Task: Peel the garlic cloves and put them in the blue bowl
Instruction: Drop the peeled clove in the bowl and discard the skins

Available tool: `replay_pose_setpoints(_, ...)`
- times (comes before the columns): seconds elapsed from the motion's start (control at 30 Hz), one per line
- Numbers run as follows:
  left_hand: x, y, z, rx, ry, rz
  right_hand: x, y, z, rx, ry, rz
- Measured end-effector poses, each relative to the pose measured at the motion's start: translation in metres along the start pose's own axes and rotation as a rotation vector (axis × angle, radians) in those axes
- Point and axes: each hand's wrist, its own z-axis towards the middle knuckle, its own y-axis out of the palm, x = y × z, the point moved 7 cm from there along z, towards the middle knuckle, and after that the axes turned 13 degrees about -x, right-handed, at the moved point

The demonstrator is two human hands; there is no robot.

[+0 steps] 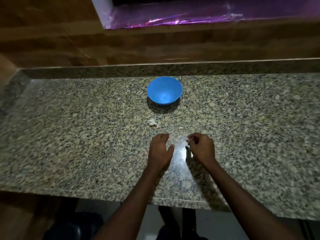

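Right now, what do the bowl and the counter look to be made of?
The bowl looks like plastic: one even bright blue, smooth, with a soft sheen inside. The counter looks like polished granite: speckled grey, beige and black grain, with a bright glare near the hands. Neither is certain from the look alone.

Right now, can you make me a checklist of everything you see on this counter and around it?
Surface: speckled stone counter, with glare near the hands.
Job's things: blue bowl, looks empty; garlic lying on the counter in front of it.
Clutter: nothing seen.
Hands: left hand relaxed, holding nothing; right hand fingers curled, pinching something too small to tell.
Cables: nothing seen.
Surroundings: wooden wall behind; purple-lit opening above.
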Motion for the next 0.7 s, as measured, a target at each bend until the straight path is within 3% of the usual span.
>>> replay_pose_setpoints(0.1,-0.002,0.007,0.009,-0.045,0.039,0.238,-0.01,0.004,0.026,0.002,-0.053,-0.13)
replay_pose_setpoints(0.37,-0.005,-0.001,0.017,-0.028,0.154,0.231,-0.044,0.014,0.067,-0.062,-0.22,-0.413)
replay_pose_setpoints(0.57,-0.01,-0.009,0.026,0.0,0.152,0.115,-0.088,-0.019,0.099,0.082,-0.257,-0.164)
replay_pose_setpoints(0.7,-0.013,-0.008,0.03,-0.006,0.147,0.097,-0.138,-0.027,0.136,0.136,-0.296,-0.123)
